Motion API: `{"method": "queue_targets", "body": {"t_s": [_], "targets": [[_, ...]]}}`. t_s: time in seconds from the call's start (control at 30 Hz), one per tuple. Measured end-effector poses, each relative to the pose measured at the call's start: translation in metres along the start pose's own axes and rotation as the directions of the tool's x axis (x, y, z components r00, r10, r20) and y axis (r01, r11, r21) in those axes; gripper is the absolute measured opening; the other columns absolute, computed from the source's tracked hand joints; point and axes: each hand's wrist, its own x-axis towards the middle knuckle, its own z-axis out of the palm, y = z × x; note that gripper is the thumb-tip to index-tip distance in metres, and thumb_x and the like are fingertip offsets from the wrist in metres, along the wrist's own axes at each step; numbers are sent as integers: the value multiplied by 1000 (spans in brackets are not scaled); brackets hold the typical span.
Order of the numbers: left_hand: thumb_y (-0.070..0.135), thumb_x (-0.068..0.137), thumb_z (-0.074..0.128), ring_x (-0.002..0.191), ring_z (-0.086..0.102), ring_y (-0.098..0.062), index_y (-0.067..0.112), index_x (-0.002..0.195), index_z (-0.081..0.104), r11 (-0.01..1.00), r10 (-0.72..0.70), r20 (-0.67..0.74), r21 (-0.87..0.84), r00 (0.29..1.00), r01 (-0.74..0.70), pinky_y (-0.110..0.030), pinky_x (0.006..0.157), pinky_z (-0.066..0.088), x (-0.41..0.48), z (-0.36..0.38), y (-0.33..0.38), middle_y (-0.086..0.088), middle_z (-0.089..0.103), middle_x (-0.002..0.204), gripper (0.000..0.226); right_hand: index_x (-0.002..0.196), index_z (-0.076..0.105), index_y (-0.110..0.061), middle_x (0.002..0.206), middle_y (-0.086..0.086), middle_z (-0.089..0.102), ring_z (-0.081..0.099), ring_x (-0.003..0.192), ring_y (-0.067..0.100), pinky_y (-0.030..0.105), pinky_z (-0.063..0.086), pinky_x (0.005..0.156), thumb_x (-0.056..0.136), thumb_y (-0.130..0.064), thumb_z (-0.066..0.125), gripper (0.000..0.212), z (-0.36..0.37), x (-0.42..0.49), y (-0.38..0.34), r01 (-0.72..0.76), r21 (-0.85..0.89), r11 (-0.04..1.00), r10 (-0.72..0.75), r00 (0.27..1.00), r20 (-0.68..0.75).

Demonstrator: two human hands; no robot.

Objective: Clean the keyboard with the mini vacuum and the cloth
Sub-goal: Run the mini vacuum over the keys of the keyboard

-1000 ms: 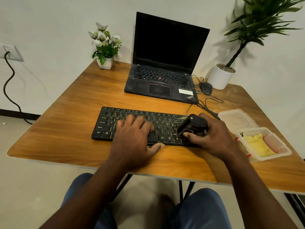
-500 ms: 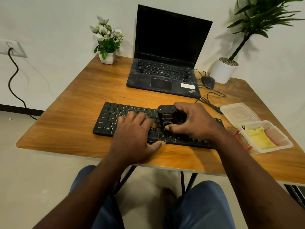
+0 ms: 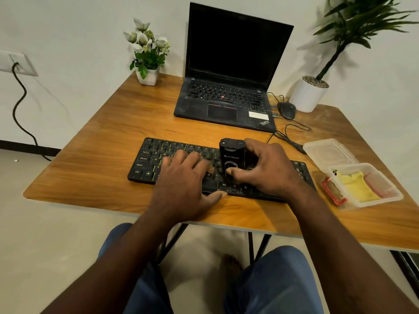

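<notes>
Keyboard [image 3: 147,159], black, lies parallel to the front edge of the tabletop [image 3: 108,137], near its middle. Mini vacuum [image 3: 232,156] stands upright on the keys at mid-keyboard. Right hand [image 3: 265,171] grips the vacuum, fingers curled round its right side, thumb on its lower front. Left hand [image 3: 183,184] rests flat on the keys just left of the vacuum, fingers straight, holding nothing. Yellow cloth [image 3: 360,186] lies in an open plastic container [image 3: 395,193] at the right edge. Open laptop [image 3: 226,94] sits at the rear edge.
</notes>
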Motion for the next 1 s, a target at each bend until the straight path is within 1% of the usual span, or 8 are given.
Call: {"method": "queue_targets", "body": {"t_s": [0.1,0.23,0.4,0.5,0.67,0.8,0.93,1.0], "targets": [[87,77,41,115,43,-18,30,126,58,1000,-10,17,6,1000,10,-45,98,39,0,0,0,5,55,124,77,121,70,-28,103,-12,75,70,92,3,26,61,76,78,-26,88,47,-8,1,-2,-21,96,995,6,988,155],[87,77,41,114,43,-17,33,123,59,1000,-3,7,-2,1000,3,-43,96,39,0,0,0,6,55,122,73,127,68,-27,109,-12,74,69,98,3,25,61,78,79,-31,87,52,-7,5,-2,-6,-17,1000,5,1000,-13],[86,77,43,112,44,-18,29,124,61,1000,3,-11,3,1000,-3,-42,92,39,0,0,-1,5,57,121,76,125,69,-27,104,-11,75,71,94,4,30,63,78,79,-27,88,50,-11,1,0,-20,81,996,8,989,150],[86,77,43,112,44,-18,31,121,60,1000,2,-11,1,1000,-2,-42,93,39,0,1,-1,5,57,120,73,127,68,-26,110,-13,74,70,99,3,25,61,80,79,-31,88,53,-6,0,2,-15,3,1000,15,999,-28],[86,77,44,114,44,-19,28,126,59,1000,2,-1,13,1000,-2,-43,94,39,0,1,-1,4,57,123,77,122,70,-27,104,-10,76,71,96,6,36,63,81,78,-27,88,47,-11,-6,1,-21,98,995,3,983,182],[86,77,44,114,44,-18,31,123,60,1000,6,-3,-6,1000,-6,-43,95,39,0,0,-2,6,57,122,74,119,70,-26,103,-12,75,69,93,4,35,62,77,79,-34,87,44,0,-6,-2,17,-46,999,-20,998,-61],[87,77,43,117,44,-19,29,126,59,1000,-5,6,12,1000,5,-44,97,40,0,1,-2,5,56,125,78,119,70,-28,102,-11,75,70,93,8,39,62,78,77,-32,87,46,-7,-8,0,5,50,999,-11,991,134],[87,77,43,116,43,-18,31,124,60,1000,1,0,-4,1000,-1,-44,97,39,0,1,-2,6,56,123,75,121,70,-26,102,-11,74,69,94,6,33,61,77,78,-33,87,47,-10,-8,0,19,18,1000,-21,997,80]]}}
